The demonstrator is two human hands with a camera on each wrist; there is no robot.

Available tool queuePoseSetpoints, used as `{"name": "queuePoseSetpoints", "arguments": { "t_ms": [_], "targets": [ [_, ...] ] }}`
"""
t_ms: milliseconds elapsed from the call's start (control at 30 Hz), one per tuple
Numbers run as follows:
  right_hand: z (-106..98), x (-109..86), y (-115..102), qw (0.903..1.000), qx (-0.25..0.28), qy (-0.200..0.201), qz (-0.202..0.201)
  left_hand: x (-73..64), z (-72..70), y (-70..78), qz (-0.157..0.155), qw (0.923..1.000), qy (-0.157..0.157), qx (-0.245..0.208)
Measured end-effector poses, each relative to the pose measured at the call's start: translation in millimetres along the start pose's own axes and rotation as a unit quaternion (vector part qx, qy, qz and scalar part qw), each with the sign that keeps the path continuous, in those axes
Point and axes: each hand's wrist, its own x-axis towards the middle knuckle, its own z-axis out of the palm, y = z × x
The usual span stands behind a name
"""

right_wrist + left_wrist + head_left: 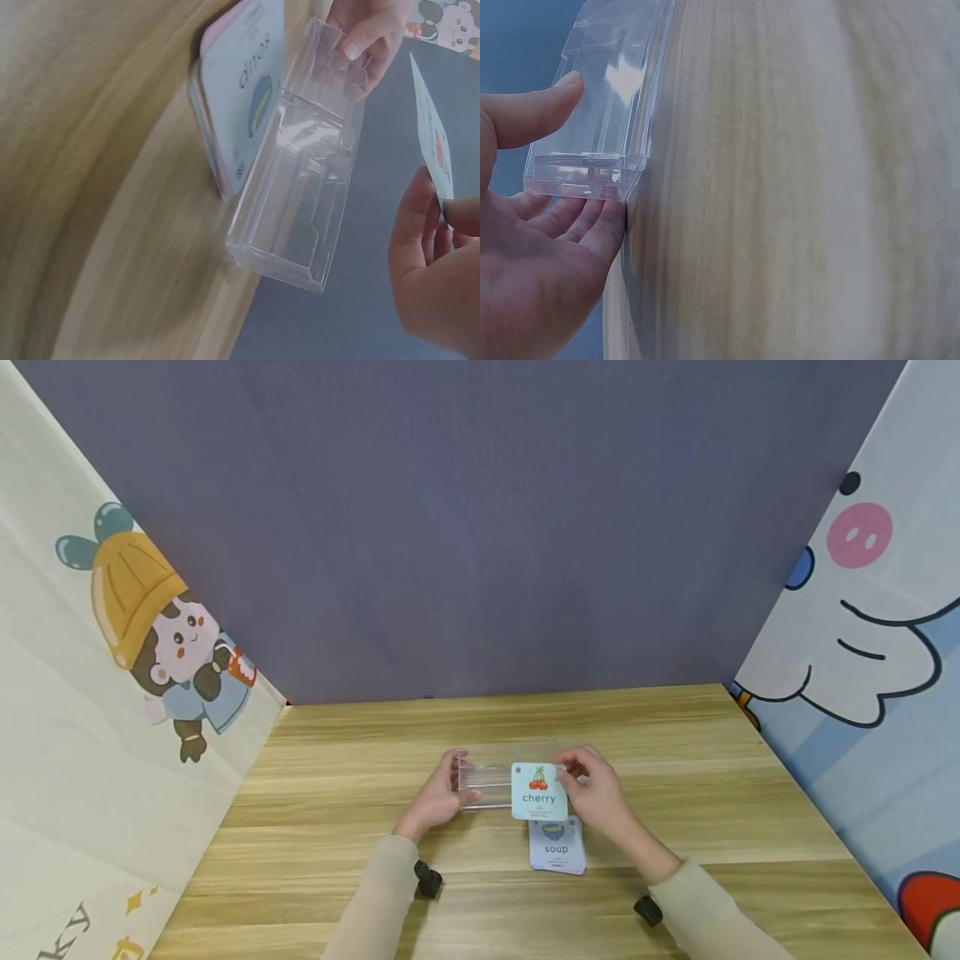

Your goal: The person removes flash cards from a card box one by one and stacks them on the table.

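My right hand (596, 789) pinches a pale blue flash card (539, 792) by its edge, between thumb and fingers. The card carries a cherry picture and the word "cherry", and it is held up over the right part of a clear plastic box (487, 777). In the right wrist view the box (289, 202) shows a divider between two open compartments. At its left end, my left hand (438, 793) grips it with the thumb on the near side and the fingers round the end. Just in front lies a stack of cards (557, 852), a "soup" card on top.
The box and stack sit on a wood-grain table (337, 827). A grey-purple panel (480, 543) stands behind it, with printed cartoon curtains on the left (67, 693) and right (907, 710). Black devices show by both sleeves.
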Motion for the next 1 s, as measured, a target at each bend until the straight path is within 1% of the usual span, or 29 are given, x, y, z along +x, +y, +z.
{"name": "queuePoseSetpoints", "arguments": {
  "t_ms": [67,233,400,533,767,1000],
  "targets": [
    [-0.6,-1.6,1.2,1.0,-0.004,-0.003,0.004,-0.3,0.0,0.6,0.0,1.0,-0.002,0.001],
    [-1.7,-5.6,2.6,0.9997,-0.006,-0.015,0.016,-0.6,-0.2,3.0,-0.011,0.9999,-0.002,-0.001],
    [-3.2,-8.8,2.6,0.9993,-0.008,-0.025,0.025,-0.3,0.4,3.1,-0.006,1.0,-0.002,0.003],
    [-4.4,-11.1,3.3,0.9988,-0.01,-0.033,0.035,-0.1,0.9,3.0,-0.011,0.9999,-0.001,0.003],
    [-6.2,-14.7,5.1,0.9976,-0.015,-0.042,0.054,-0.8,1.2,3.8,-0.004,1.0,-0.003,0.007],
    [-7.5,-18.1,6.9,0.9963,-0.022,-0.054,0.063,-0.4,1.3,4.3,-0.007,0.9999,-0.002,0.009]
  ]
}}
